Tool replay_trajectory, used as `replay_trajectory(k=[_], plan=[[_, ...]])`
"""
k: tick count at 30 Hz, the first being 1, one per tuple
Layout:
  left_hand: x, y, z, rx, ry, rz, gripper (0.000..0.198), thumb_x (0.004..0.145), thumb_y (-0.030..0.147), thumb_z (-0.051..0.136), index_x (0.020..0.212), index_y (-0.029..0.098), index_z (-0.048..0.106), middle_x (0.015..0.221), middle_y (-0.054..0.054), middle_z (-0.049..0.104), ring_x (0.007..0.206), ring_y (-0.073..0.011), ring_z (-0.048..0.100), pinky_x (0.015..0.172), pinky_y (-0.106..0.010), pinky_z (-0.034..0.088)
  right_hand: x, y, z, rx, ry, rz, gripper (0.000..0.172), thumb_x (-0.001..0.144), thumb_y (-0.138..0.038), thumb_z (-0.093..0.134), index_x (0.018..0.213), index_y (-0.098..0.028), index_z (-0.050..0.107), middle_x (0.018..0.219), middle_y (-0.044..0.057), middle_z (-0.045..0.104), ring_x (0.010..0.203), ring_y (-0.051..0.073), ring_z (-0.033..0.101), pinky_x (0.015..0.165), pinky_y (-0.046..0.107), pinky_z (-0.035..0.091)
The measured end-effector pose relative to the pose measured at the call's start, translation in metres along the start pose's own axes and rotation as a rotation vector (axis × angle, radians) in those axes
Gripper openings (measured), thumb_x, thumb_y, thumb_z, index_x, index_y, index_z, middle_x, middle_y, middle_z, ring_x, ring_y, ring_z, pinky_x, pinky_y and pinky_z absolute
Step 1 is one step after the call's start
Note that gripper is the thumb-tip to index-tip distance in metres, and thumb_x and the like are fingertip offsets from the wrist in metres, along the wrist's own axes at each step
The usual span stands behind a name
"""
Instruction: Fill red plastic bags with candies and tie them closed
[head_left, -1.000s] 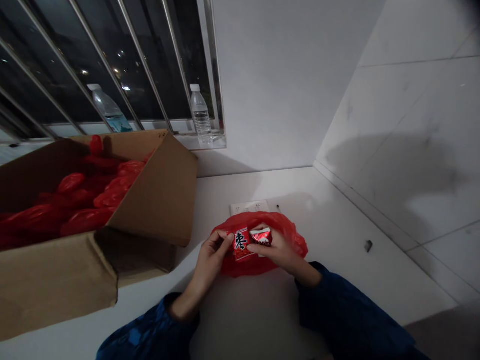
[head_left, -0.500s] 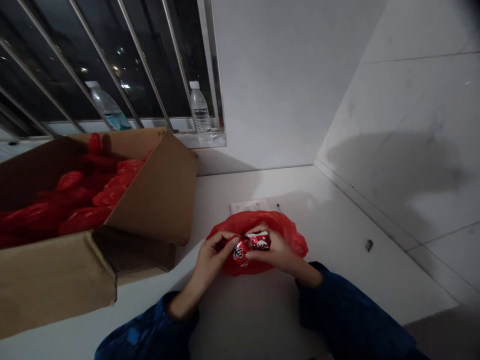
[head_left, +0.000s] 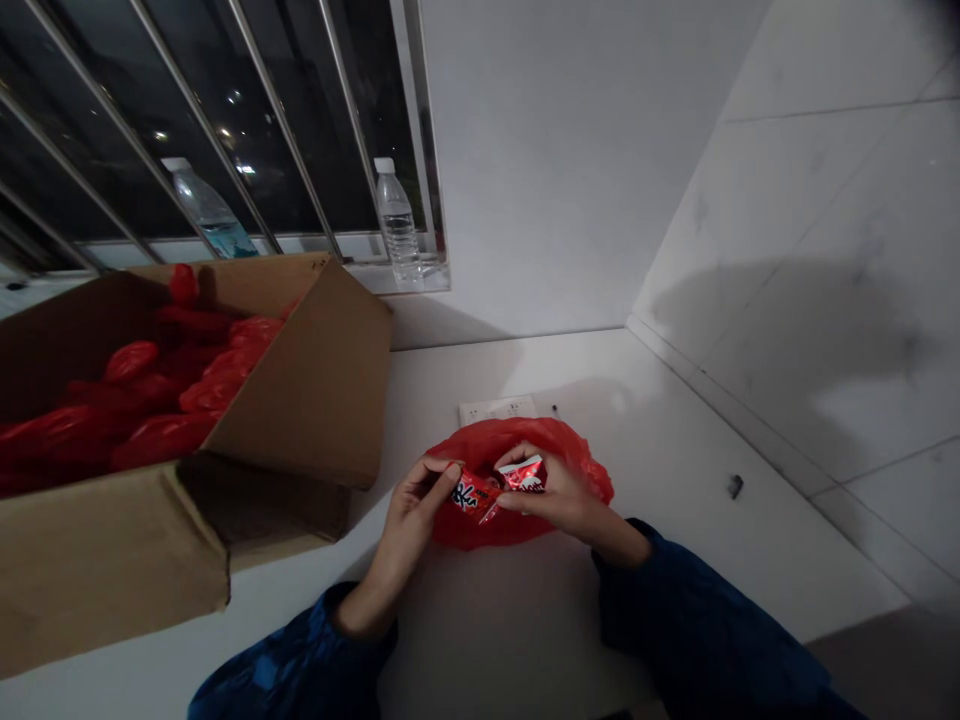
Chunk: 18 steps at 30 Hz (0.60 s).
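Over a red plastic bag on the white surface, both hands handle small shiny packets. My left hand pinches the left edge of a red packet with black and white lettering. Between thumb and fingers, my right hand grips a darker red packet with a white top edge; its fingertips also meet the right end of the lettered packet. What the packets contain is hidden, and so is most of the bag's inside.
A cardboard box holding several red plastic bags stands at left. Two bottles, one clear and one with a blue label, stand by the barred window. A white socket panel lies behind the bag; a small dark object is at right.
My left hand has moved slightly left and drawn the lettered packet out flatter, so more of its lettering shows. The right hand has shifted a little to the right with its packet.
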<state>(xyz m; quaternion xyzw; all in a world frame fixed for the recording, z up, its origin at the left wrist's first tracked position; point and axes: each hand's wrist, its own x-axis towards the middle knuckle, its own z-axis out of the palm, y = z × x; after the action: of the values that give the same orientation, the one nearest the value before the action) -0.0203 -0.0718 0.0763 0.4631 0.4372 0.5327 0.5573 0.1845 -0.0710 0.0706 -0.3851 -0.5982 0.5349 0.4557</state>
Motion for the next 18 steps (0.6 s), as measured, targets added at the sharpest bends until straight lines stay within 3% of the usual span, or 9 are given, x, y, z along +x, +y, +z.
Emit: replay_trajectory(k=[6,11,15,18], plan=[[0.0,0.001,0.003,0.306,-0.081,0.141,0.024,0.082,0.04,0.071,0.076,0.017,0.067,0.077,-0.002,0.067,0.073,-0.015,0.059,0.071,-0.023,0.047,0.0,0.007,0.005,0.036,-0.054,0.016,0.05,0.066,-0.036,0.086,0.107,-0.024,0.06,0.107,0.003,0.067,0.099,0.023,0.066,0.088,0.041,0.054],[0.004,-0.003,-0.005,0.608,-0.161,0.233,0.03,0.093,0.041,0.053,0.112,0.022,0.067,0.114,-0.007,0.07,0.104,-0.0231,0.064,0.091,-0.032,0.048,0.006,0.014,-0.003,0.003,0.1,-0.011,0.034,0.076,-0.041,0.076,0.099,-0.023,0.059,0.104,0.005,0.067,0.098,0.022,0.066,0.09,0.041,0.053],[0.008,-0.011,-0.012,1.095,-0.271,0.231,0.024,0.093,0.035,0.052,0.105,0.027,0.071,0.104,-0.005,0.074,0.092,-0.0258,0.069,0.079,-0.033,0.049,0.013,0.026,-0.01,-0.129,0.24,-0.08,0.027,0.081,-0.043,0.068,0.098,-0.024,0.059,0.104,0.005,0.066,0.104,0.024,0.063,0.096,0.042,0.05],[0.006,-0.017,-0.008,1.341,-0.256,0.207,0.028,0.092,0.038,0.055,0.114,0.027,0.068,0.115,-0.008,0.07,0.095,-0.0301,0.068,0.073,-0.034,0.048,0.014,0.039,-0.006,-0.172,0.251,-0.07,0.026,0.084,-0.044,0.063,0.102,-0.025,0.06,0.108,0.005,0.067,0.108,0.024,0.062,0.1,0.042,0.048]])
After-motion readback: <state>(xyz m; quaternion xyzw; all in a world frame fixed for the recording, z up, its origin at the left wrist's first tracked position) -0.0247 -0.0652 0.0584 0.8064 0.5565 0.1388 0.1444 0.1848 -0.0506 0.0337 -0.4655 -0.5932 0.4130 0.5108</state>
